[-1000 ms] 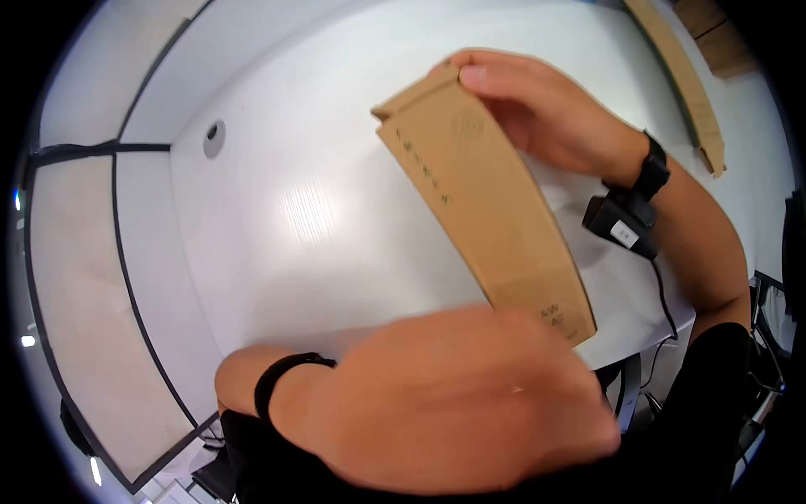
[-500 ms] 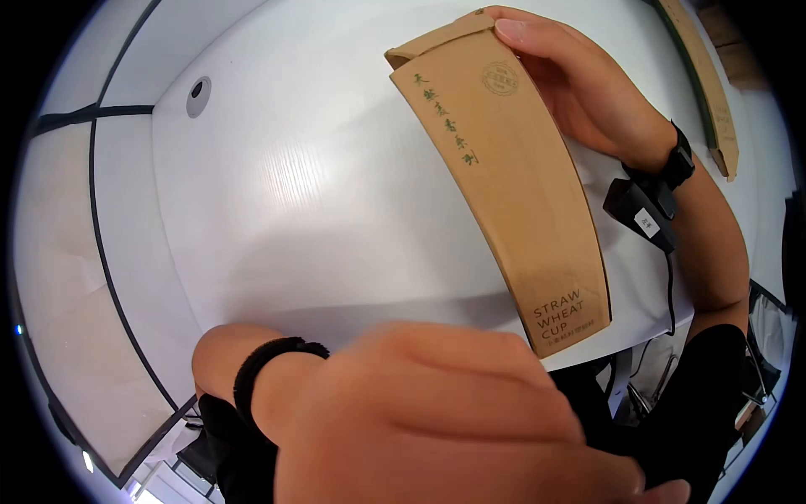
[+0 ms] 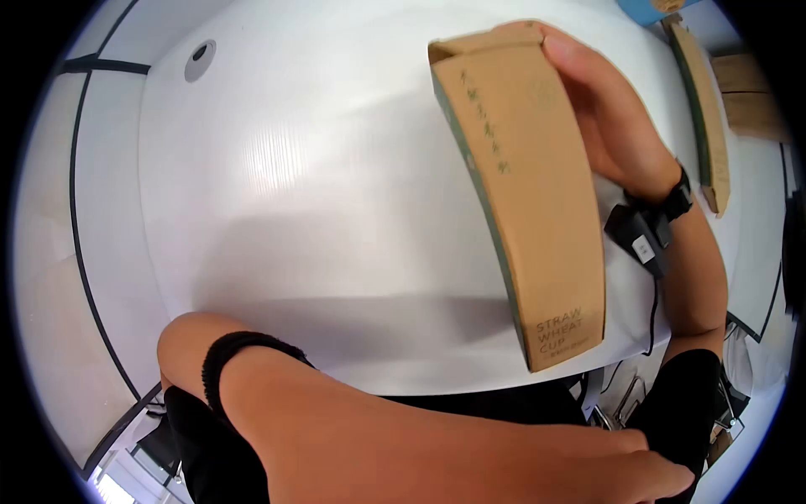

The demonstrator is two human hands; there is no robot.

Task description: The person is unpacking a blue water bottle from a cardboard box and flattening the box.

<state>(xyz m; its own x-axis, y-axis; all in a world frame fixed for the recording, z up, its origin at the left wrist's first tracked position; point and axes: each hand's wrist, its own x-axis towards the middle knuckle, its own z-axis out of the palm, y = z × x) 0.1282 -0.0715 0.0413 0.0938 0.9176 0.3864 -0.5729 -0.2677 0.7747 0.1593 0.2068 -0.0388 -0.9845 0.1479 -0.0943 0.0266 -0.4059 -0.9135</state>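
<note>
A long brown cardboard box (image 3: pixel 546 193), printed with "STRAW WHEAT CUP" near its lower end, is held tilted over the white table (image 3: pixel 277 168). My right hand (image 3: pixel 609 126) grips its upper end, thumb on the front face and the other fingers mostly hidden behind. The top flap stands slightly raised, and a green side face shows along the left edge. My left forearm crosses the bottom of the view. My left hand (image 3: pixel 642 470) is at the lower right, below the box and apart from it; its fingers are only partly visible.
Another brown and green carton piece (image 3: pixel 703 118) lies at the right, near a brown box (image 3: pixel 751 97). A blue object (image 3: pixel 646 8) is at the top right edge. A black device (image 3: pixel 640 239) with a cable hangs by my right wrist. A round hole (image 3: pixel 200 60) is at upper left.
My left hand has moved right and down, away from the box's lower end. In my right hand, the box has shifted right and turned, showing its green side.
</note>
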